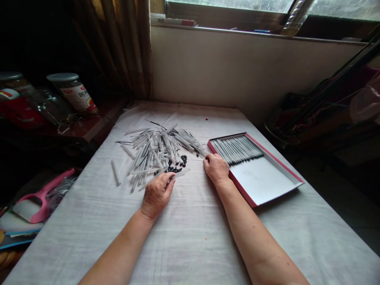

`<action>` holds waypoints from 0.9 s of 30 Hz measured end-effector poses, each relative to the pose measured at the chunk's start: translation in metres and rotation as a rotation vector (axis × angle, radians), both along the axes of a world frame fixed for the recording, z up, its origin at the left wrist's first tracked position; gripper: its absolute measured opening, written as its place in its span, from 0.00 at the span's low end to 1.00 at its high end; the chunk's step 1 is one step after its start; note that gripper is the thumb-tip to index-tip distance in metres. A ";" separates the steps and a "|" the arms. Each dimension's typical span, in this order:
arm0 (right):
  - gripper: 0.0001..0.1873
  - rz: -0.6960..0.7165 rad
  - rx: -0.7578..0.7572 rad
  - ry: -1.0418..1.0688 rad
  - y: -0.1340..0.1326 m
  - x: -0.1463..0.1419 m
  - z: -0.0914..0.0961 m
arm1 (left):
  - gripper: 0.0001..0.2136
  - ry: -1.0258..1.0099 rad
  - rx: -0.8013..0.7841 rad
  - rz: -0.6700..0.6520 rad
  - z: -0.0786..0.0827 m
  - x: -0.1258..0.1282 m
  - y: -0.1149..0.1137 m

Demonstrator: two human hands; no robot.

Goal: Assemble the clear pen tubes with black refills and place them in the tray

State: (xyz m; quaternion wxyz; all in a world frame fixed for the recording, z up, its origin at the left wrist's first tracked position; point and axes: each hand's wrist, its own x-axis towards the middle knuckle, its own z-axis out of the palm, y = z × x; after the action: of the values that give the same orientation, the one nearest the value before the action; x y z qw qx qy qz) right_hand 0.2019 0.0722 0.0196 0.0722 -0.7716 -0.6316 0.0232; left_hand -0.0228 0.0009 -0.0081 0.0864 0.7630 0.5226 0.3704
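Note:
My left hand (158, 192) is closed round a translucent pen barrel (182, 173), whose end sticks out past the fingers to the right. Just beyond it spreads a heap of clear pen barrels (156, 148), with thin dark refills (154, 123) among them. Small black pen plugs (175, 169) lie at the heap's near edge. My right hand (217, 168) is closed beside the red-edged box lid, fingertips at the heap's right end; what they pinch is hidden. Inside the lid (261, 184), a row of pens (237, 148) lies side by side, black ends toward me.
A pale cloth (178, 237) covers the table. One loose barrel (116, 172) lies left of the heap. Jars (73, 93) stand on a dark side shelf at left, above a pink-handled tool (44, 196). A wall and windowsill (225, 29) close off the far side.

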 end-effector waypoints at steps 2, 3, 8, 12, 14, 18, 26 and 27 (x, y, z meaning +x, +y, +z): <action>0.16 0.006 -0.007 -0.026 0.002 0.000 -0.001 | 0.09 -0.005 -0.009 -0.006 0.000 0.000 0.000; 0.16 0.011 -0.007 -0.035 0.003 0.000 -0.001 | 0.09 -0.007 -0.009 -0.011 0.001 0.000 0.000; 0.16 0.045 0.008 -0.050 0.006 -0.001 -0.004 | 0.09 -0.011 -0.006 -0.014 0.002 0.000 0.001; 0.16 0.031 0.079 0.002 -0.006 0.001 -0.006 | 0.10 -0.021 -0.004 -0.008 0.001 0.000 0.000; 0.15 0.006 0.143 0.091 -0.017 0.006 -0.009 | 0.10 -0.023 0.010 -0.008 0.000 -0.001 0.000; 0.12 -0.030 0.394 0.430 -0.041 0.018 -0.016 | 0.10 -0.017 0.033 -0.016 0.000 -0.002 0.001; 0.16 -0.232 0.771 1.520 -0.052 0.016 0.002 | 0.10 -0.047 0.066 -0.006 0.001 -0.002 0.002; 0.16 -0.242 0.768 1.567 -0.053 0.014 0.005 | 0.10 -0.048 0.065 -0.007 0.001 -0.002 0.002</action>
State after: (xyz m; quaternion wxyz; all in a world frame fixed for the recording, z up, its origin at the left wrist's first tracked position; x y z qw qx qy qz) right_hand 0.2162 0.0195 0.0245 0.7412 -0.5177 -0.2785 0.3241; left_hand -0.0252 0.0030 -0.0070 0.0756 0.7582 0.5052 0.4052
